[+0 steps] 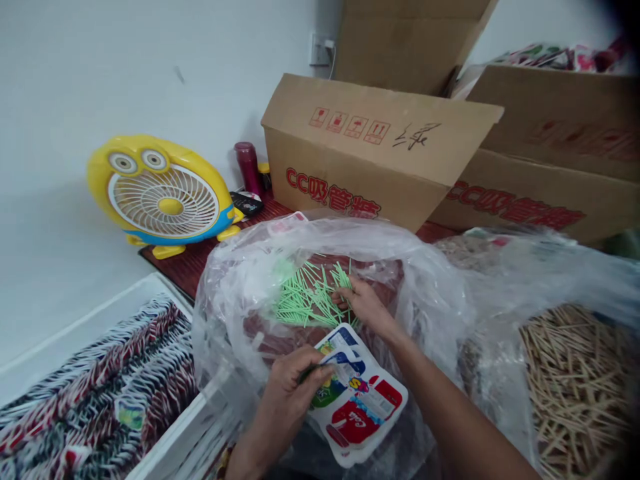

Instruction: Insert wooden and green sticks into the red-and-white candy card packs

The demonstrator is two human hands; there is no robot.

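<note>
My left hand is closed on several flat printed packets, one red with the word "Cola" and others blue and green. They hang over the near side of a clear plastic bag. Inside the bag lies a loose pile of thin green sticks. At the right end of that pile is my right hand, its curled fingers closed around some green sticks. How many it holds is hidden by the fingers.
A white bin with packed rows of packets stands at left. To the right, another bag contains tan sticks. Behind are cardboard boxes, a yellow fan, a dark red bottle and a phone-like black object.
</note>
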